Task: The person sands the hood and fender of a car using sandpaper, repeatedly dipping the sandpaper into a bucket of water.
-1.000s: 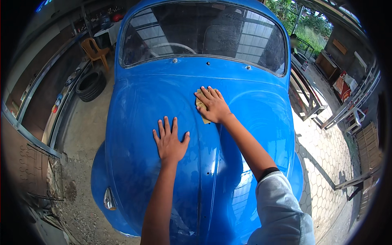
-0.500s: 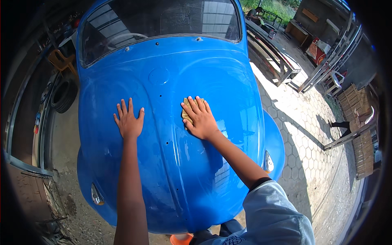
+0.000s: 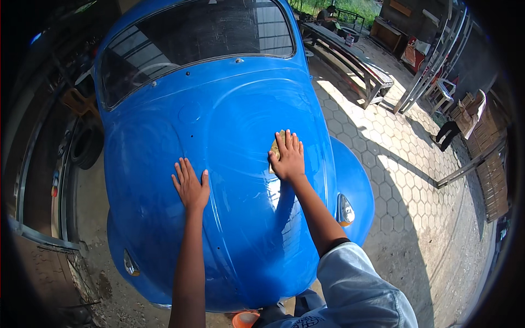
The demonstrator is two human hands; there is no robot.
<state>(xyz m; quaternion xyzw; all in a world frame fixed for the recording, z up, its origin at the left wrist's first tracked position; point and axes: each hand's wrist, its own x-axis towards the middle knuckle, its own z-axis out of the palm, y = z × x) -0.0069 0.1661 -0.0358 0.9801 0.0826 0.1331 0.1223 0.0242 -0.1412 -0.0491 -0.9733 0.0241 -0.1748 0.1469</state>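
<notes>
Blue car hood (image 3: 251, 117), left hand (image 3: 191, 189) flat, right hand (image 3: 291, 161) on cloth (image 3: 274, 148)

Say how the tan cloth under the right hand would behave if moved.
The tan cloth is probably light, being small enough for the right hand to mostly cover. It looks thin, so likely floppy. On the glossy blue hood, it may slide easily.
</notes>
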